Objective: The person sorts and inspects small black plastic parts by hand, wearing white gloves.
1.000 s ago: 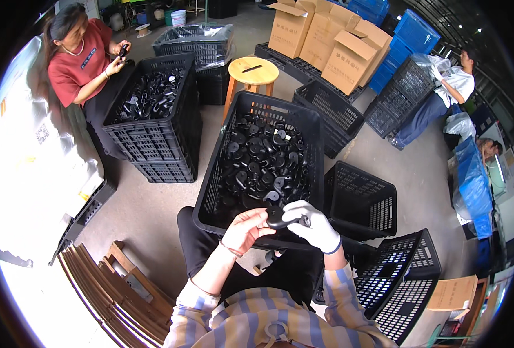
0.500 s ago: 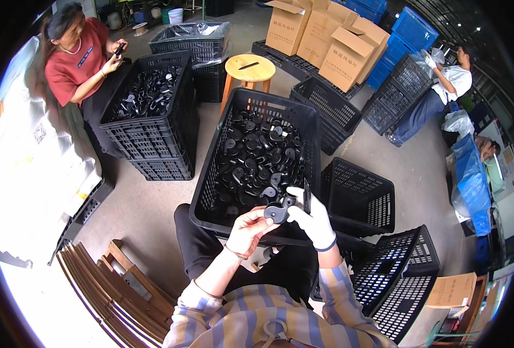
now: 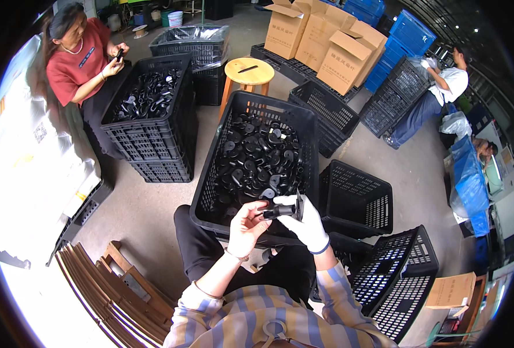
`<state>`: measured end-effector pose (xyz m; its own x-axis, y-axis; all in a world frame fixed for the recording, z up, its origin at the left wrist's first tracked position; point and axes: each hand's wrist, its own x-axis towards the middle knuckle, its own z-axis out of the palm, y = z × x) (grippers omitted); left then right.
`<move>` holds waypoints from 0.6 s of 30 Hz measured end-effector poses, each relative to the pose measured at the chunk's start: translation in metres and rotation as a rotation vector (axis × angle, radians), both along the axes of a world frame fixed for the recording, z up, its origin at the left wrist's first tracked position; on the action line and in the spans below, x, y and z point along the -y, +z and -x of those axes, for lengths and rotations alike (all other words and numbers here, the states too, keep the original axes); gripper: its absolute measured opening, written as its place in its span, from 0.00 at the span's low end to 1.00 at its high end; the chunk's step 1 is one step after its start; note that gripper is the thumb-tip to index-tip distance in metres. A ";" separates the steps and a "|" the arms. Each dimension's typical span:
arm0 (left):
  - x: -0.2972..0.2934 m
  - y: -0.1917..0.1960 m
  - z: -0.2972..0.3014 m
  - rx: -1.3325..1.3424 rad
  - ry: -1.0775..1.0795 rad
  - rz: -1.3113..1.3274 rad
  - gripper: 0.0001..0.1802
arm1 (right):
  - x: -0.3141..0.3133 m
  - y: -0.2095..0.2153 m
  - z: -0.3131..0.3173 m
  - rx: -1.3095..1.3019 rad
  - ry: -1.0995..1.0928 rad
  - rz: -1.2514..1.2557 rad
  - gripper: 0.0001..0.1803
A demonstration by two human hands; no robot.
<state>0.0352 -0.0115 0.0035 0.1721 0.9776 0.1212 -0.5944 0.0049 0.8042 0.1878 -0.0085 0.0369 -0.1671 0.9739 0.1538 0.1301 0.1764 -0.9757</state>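
Note:
My bare left hand [image 3: 246, 232] pinches one end of a black plastic part [image 3: 277, 211] between thumb and fingers. The part has a short tubular neck; its round disc, seen earlier, is now turned mostly out of sight. My right hand [image 3: 310, 227], in a white glove, grips the part's other side. A thin dark strip [image 3: 299, 204] stands upright at the gloved fingers; its kind cannot be made out. Both hands are over the near edge of a black crate [image 3: 213, 153], which holds a heap of similar black parts [image 3: 257, 153].
Empty-looking black crates [image 3: 358, 197] stand to the right, with tilted crates [image 3: 396, 278] nearer. A wooden stool [image 3: 249, 71] and cardboard boxes [image 3: 344, 64] are beyond. At left, a person [image 3: 80, 58] handles a part over another filled crate [image 3: 146, 139]; another person [image 3: 448, 84] bends over crates.
My hands have turned the black part, so its round disc no longer faces up and its neck lies sideways between them. The gloved hand has shifted slightly left.

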 end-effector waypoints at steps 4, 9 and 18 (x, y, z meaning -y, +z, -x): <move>-0.002 0.007 0.003 -0.430 0.236 -0.358 0.18 | -0.001 -0.001 0.001 -0.115 0.024 0.003 0.17; 0.000 0.010 0.005 -0.610 0.300 -0.490 0.18 | -0.003 -0.003 -0.002 -0.102 0.027 -0.031 0.17; -0.004 -0.002 0.002 0.174 -0.128 0.036 0.26 | -0.006 0.021 -0.005 0.403 0.027 -0.271 0.18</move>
<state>0.0330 -0.0071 0.0019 0.2745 0.9533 0.1259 -0.7171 0.1158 0.6873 0.1925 -0.0023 0.0583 -0.2900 0.9021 0.3195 0.4798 0.4259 -0.7671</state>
